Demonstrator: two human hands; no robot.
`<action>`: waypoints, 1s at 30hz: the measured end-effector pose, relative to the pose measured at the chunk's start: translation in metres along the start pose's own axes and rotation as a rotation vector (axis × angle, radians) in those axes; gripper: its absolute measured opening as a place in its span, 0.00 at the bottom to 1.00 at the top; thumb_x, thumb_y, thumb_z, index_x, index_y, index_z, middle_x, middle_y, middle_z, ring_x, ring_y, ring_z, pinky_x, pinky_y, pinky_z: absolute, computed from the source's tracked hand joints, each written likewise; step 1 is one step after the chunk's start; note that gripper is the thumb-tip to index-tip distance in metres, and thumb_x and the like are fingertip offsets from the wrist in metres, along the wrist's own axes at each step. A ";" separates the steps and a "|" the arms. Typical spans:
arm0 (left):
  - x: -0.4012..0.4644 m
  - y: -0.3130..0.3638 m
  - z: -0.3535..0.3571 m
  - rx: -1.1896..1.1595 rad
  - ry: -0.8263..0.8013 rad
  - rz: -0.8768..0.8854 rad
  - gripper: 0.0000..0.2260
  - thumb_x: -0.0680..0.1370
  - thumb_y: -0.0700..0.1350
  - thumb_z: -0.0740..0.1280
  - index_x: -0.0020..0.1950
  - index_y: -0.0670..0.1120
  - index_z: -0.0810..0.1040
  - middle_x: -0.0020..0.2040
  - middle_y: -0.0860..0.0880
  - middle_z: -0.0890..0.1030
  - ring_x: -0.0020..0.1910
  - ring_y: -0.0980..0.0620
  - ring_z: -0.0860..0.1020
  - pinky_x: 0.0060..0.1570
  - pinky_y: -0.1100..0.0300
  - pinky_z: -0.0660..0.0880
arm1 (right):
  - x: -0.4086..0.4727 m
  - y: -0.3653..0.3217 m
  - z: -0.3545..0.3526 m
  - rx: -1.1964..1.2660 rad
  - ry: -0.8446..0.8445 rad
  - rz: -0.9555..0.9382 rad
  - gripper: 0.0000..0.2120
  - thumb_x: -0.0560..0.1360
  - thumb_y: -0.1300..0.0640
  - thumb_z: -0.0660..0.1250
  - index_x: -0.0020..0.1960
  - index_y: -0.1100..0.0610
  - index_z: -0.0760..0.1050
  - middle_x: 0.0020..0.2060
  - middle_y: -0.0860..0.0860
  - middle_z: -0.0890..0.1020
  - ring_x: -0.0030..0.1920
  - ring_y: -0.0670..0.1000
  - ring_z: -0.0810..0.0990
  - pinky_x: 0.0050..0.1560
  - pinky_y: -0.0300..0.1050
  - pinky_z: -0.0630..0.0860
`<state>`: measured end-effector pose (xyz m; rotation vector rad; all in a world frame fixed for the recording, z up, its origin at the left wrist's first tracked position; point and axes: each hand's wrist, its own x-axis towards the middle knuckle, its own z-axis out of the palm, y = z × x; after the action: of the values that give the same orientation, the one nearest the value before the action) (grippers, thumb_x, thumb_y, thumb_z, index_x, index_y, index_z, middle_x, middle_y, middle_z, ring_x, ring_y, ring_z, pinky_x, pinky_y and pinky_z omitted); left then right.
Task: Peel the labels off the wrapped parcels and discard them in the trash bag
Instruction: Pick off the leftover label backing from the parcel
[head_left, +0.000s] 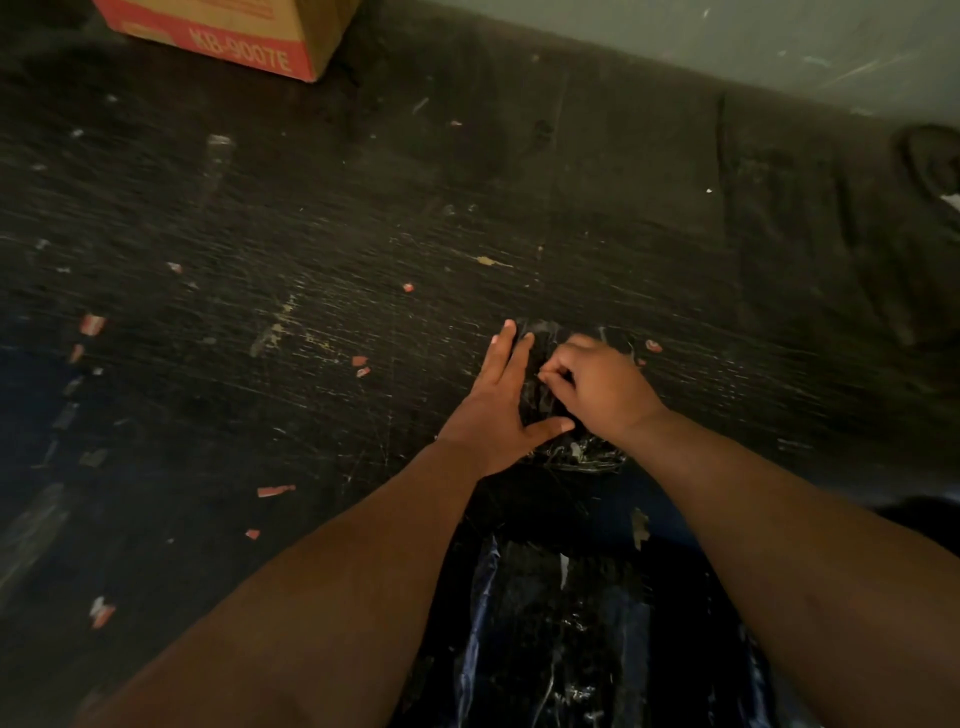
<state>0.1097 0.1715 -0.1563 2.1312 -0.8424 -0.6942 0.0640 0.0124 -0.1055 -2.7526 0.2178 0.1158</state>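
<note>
A small parcel (540, 384) wrapped in glossy black plastic lies on the dark scratched table (311, 234), just right of centre. My left hand (498, 410) rests flat on its left side, fingers spread and thumb stretched across its near edge. My right hand (597, 384) sits on the parcel's right side with its fingertips pinched together on the top surface; what they pinch is too dark to tell. A black plastic trash bag (571, 623) lies open between my forearms at the near edge, with shiny creases.
A cardboard box (234, 36) with red print stands at the far left. Several small red and white label scraps (275, 490) lie scattered over the table's left half. A dark object (930, 161) sits at the far right near the pale wall (727, 36).
</note>
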 end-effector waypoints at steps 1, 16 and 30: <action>0.000 0.000 0.000 0.002 -0.002 -0.001 0.50 0.75 0.62 0.71 0.83 0.51 0.41 0.80 0.60 0.31 0.80 0.56 0.36 0.79 0.52 0.50 | 0.001 -0.001 0.001 -0.008 0.010 0.009 0.06 0.77 0.55 0.67 0.49 0.56 0.81 0.45 0.51 0.78 0.46 0.51 0.78 0.43 0.43 0.71; 0.001 -0.001 0.000 -0.016 -0.011 -0.010 0.49 0.76 0.62 0.71 0.83 0.53 0.40 0.80 0.60 0.31 0.80 0.56 0.36 0.79 0.52 0.50 | -0.001 -0.003 0.005 0.002 0.049 0.039 0.07 0.77 0.54 0.67 0.49 0.56 0.80 0.44 0.52 0.78 0.46 0.52 0.77 0.43 0.45 0.72; 0.001 -0.001 0.001 -0.004 -0.005 -0.010 0.49 0.75 0.64 0.71 0.83 0.54 0.40 0.79 0.62 0.30 0.80 0.57 0.37 0.79 0.49 0.54 | -0.001 -0.003 0.001 0.109 0.052 0.075 0.07 0.79 0.55 0.65 0.50 0.55 0.81 0.45 0.51 0.79 0.46 0.51 0.78 0.47 0.46 0.75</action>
<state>0.1102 0.1705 -0.1574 2.1329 -0.8326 -0.7057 0.0631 0.0156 -0.1053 -2.6412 0.3322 0.0508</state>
